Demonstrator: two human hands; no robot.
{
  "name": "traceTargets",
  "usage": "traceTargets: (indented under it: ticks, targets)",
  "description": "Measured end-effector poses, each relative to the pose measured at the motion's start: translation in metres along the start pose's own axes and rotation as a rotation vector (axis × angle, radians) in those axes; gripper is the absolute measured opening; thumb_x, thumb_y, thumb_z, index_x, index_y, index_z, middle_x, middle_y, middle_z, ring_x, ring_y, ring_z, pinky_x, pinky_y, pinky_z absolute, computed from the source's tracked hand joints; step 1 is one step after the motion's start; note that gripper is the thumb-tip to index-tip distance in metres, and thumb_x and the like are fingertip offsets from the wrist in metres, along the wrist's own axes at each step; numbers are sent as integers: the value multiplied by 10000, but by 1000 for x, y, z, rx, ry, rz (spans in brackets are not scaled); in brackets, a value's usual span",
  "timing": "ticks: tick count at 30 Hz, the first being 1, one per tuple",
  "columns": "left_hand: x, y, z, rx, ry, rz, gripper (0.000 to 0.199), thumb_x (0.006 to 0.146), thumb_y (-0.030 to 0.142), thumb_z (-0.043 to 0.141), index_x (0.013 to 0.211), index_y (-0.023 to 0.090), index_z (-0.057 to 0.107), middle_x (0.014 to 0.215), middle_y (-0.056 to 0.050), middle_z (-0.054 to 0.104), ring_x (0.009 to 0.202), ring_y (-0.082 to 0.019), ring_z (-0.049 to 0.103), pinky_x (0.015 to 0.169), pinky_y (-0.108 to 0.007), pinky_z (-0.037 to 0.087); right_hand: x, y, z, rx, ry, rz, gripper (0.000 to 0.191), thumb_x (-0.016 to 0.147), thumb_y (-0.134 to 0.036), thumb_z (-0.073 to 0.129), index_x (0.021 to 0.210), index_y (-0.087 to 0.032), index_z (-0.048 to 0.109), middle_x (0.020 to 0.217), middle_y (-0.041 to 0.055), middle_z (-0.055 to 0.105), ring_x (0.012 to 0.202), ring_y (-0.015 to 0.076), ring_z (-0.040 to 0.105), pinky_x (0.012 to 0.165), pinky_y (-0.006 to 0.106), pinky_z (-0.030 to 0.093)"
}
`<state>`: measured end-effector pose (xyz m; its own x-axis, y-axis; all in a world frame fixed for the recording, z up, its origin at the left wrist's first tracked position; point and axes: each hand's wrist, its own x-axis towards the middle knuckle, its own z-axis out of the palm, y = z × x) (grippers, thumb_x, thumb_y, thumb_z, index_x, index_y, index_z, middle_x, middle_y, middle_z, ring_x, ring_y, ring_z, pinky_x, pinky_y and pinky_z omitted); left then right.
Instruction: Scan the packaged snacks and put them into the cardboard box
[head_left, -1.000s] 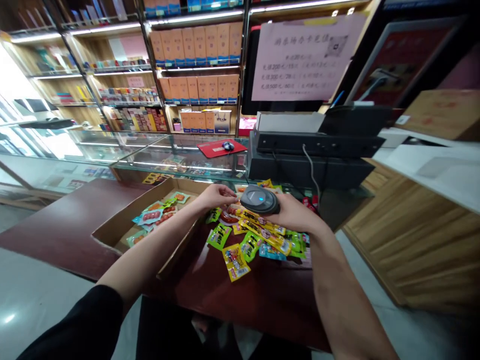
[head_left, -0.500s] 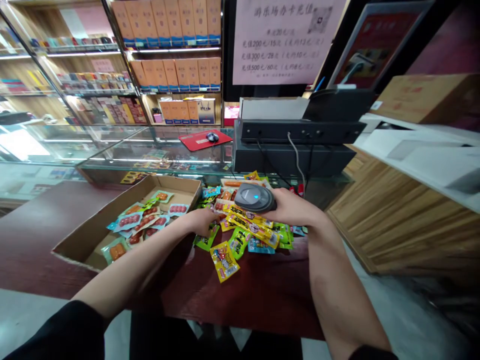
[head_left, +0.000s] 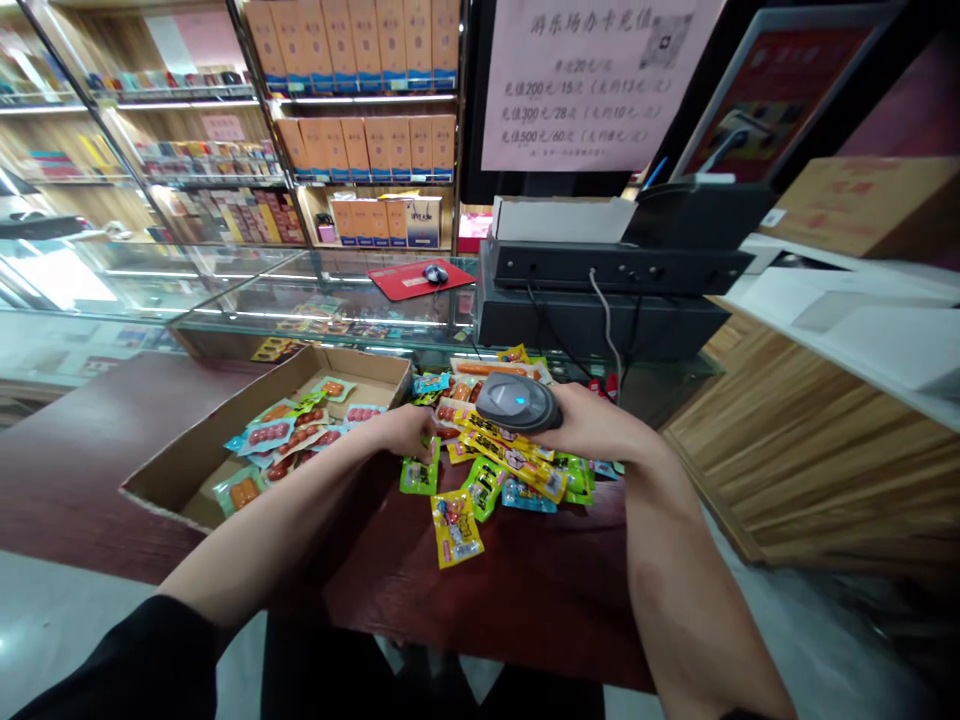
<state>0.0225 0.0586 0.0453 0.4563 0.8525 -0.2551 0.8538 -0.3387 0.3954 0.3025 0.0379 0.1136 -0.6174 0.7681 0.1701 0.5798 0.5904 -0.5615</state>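
Observation:
My right hand (head_left: 589,422) is wrapped round a dark grey handheld barcode scanner (head_left: 517,401) with a small blue light, held above a pile of snack packets. My left hand (head_left: 409,431) is closed at the pile's left side, its fingertips pinching the top of a green snack packet (head_left: 420,474). Long yellow snack packets (head_left: 517,461) lie under the scanner. Nearer me are a yellow snack packet (head_left: 457,530) and another green packet (head_left: 485,487). Left of my left hand, an open cardboard box (head_left: 161,480) holds several packets of small sausages (head_left: 270,434).
Behind the pile stands a black cash register (head_left: 600,315) with cables, on a glass counter. A red mouse pad (head_left: 397,281) with a mouse (head_left: 435,273) lies on the glass. A white cabinet (head_left: 847,320) with a carton (head_left: 862,205) stands at right.
My left hand has drawn its fingers back from the pile and now pinches the green packet, which is turned more upright. The scanner stays over the pile. The whole view has shifted slightly.

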Motion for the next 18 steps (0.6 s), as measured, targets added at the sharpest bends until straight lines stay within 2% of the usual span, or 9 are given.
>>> traceTargets:
  ticks: [3, 7, 10, 14, 18]
  targets:
    - [5, -5, -3, -293, 127, -40, 175, 602, 324, 776, 649, 180, 689, 593, 16, 613, 565, -122, 522, 531, -225, 344, 0, 1, 1, -5, -17, 36, 442, 694, -292, 710, 1134, -251, 698, 933, 1, 746, 870, 254, 685, 772, 331, 527]
    - [10, -6, -3, -779, 260, -100, 336, 537, 379, 839, 669, 156, 626, 558, 51, 547, 490, -66, 431, 471, -194, 303, 1, 1, 3, -17, -123, 39, 257, 727, -303, 671, 969, -238, 729, 910, -1, 742, 843, 245, 683, 736, 321, 530]
    - [10, -2, -4, -1045, 309, -184, 424, 467, 332, 891, 687, 153, 576, 530, 81, 478, 442, -34, 387, 434, -170, 283, 1, 0, 5, 7, -159, 32, 251, 710, -254, 670, 955, -236, 721, 936, -8, 742, 872, 241, 682, 760, 310, 529]
    - [7, 2, -9, -1247, 317, -236, 444, 460, 253, 910, 697, 148, 550, 558, 69, 511, 470, -31, 462, 445, -150, 329, 1, -1, 6, 33, -169, 46, 303, 691, -231, 674, 991, -233, 718, 963, -13, 742, 896, 238, 678, 795, 307, 522]
    - [6, 3, -13, -1317, 303, -239, 374, 515, 188, 885, 718, 137, 575, 646, 16, 615, 573, -77, 586, 519, -168, 431, 2, -1, 5, 20, -190, 52, 294, 687, -231, 672, 975, -204, 725, 950, 2, 742, 896, 243, 673, 790, 302, 517]
